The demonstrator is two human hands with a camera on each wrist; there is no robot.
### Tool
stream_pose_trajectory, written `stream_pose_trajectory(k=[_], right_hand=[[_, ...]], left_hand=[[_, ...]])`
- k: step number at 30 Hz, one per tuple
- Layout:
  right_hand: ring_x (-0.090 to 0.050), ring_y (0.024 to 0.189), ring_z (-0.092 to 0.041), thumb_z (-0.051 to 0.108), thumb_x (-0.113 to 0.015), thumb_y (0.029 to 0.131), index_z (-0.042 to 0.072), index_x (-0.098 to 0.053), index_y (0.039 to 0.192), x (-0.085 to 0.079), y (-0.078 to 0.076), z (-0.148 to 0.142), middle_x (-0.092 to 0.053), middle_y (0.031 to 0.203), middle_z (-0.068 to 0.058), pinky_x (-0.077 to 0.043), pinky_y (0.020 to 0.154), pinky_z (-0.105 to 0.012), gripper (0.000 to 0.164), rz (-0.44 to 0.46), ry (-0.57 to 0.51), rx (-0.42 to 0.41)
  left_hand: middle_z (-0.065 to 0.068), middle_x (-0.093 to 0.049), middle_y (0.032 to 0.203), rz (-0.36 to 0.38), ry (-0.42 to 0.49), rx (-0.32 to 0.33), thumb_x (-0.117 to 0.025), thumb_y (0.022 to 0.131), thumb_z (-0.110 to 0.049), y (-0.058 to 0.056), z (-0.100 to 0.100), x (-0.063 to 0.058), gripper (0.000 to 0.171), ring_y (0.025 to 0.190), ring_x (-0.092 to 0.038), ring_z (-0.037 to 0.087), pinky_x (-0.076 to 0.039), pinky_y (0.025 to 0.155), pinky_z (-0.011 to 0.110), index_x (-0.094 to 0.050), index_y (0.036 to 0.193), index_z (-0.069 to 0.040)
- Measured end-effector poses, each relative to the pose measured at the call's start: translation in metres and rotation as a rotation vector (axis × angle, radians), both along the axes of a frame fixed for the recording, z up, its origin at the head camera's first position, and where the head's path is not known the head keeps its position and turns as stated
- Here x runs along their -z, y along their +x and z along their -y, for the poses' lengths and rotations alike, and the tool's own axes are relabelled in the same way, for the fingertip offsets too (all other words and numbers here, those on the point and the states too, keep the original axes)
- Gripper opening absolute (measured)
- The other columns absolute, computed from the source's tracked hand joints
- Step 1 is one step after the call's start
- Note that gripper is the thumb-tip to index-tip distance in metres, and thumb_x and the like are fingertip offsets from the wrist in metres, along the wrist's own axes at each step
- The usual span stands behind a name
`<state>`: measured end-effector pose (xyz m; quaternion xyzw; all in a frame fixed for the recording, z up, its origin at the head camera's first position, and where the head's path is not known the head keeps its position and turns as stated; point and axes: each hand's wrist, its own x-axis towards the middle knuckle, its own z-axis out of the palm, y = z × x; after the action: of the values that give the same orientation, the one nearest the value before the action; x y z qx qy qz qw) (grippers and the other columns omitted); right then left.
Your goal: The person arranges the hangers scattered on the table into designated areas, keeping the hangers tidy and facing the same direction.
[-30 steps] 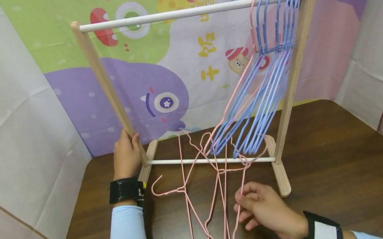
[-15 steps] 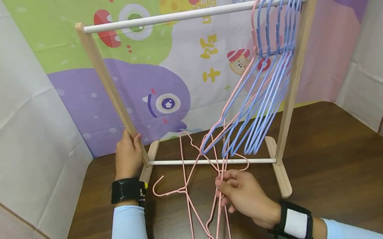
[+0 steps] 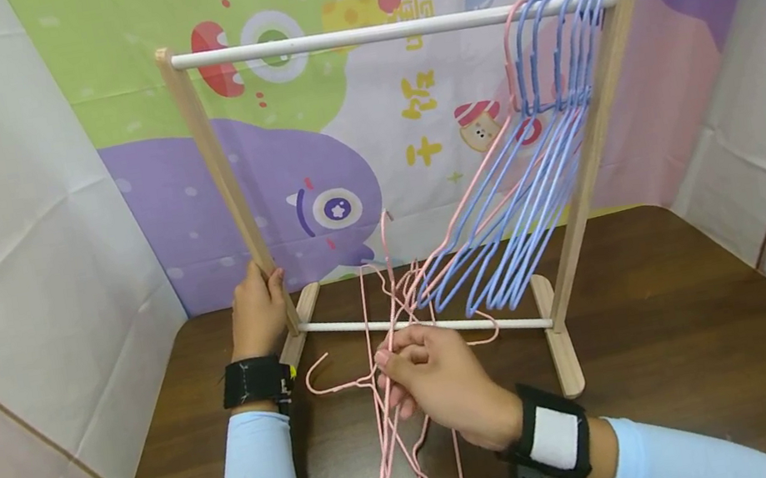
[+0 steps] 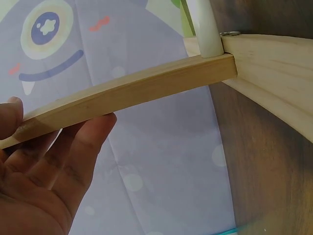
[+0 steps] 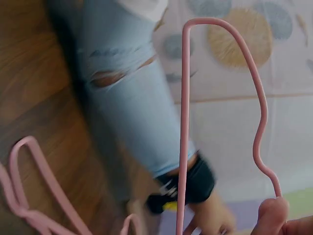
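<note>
My left hand [image 3: 256,309] grips the left wooden post [image 3: 208,150] of a small clothes rack low down. In the left wrist view, thumb and fingers lie on either side of that post [image 4: 146,88]. My right hand [image 3: 438,386] pinches a pink wire hanger [image 3: 387,242] by one sloping arm, in front of the rack, its hook pointing up. One end of this hanger [image 5: 184,122] fills the right wrist view. More pink hangers [image 3: 386,475] lie tangled on the table beneath. Several blue hangers [image 3: 503,227] and a pink one [image 3: 482,172] hang bunched at the right.
The rack's white top bar [image 3: 334,40] runs between both posts; a lower white bar [image 3: 344,324] joins its wooden feet [image 3: 562,353]. A brown table [image 3: 677,359] carries everything. A cartoon-printed cloth [image 3: 307,150] hangs close behind.
My right hand has moved left and slightly up with the pink hanger, lifting its hook above the others. The left hand stays on the post, and the hanging hangers swing slightly.
</note>
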<state>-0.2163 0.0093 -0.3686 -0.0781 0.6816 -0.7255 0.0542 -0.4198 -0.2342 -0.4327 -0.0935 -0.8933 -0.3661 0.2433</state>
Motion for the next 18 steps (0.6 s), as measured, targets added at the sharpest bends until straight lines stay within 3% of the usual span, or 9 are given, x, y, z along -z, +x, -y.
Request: stream_pose_trajectory(k=[9, 18], right_hand=[[-0.065, 0.059, -0.012, 0.006, -0.063, 0.102, -0.010, -0.060, 0.112, -0.046, 0.005, 0.020, -0.067, 0.078, -0.010, -0.056, 0.055, -0.026, 0.019, -0.058, -0.077, -0.070], [-0.064, 0.057, -0.013, 0.006, -0.062, 0.103, -0.008, -0.061, 0.113, -0.078, 0.009, 0.022, -0.067, 0.079, -0.010, -0.056, 0.056, -0.026, 0.017, -0.091, -0.067, -0.099]], left_hand=[[0.026, -0.068, 0.096, 0.011, 0.010, -0.005, -0.054, 0.108, -0.023, -0.001, -0.001, -0.001, 0.027, 0.085, -0.071, 0.044, -0.055, 0.066, 0.057, -0.054, 0.118, 0.003], [0.024, -0.067, 0.090, 0.007, 0.009, -0.014, -0.053, 0.108, -0.025, 0.001, -0.001, 0.000, 0.027, 0.081, -0.069, 0.042, -0.053, 0.065, 0.055, -0.055, 0.114, 0.002]])
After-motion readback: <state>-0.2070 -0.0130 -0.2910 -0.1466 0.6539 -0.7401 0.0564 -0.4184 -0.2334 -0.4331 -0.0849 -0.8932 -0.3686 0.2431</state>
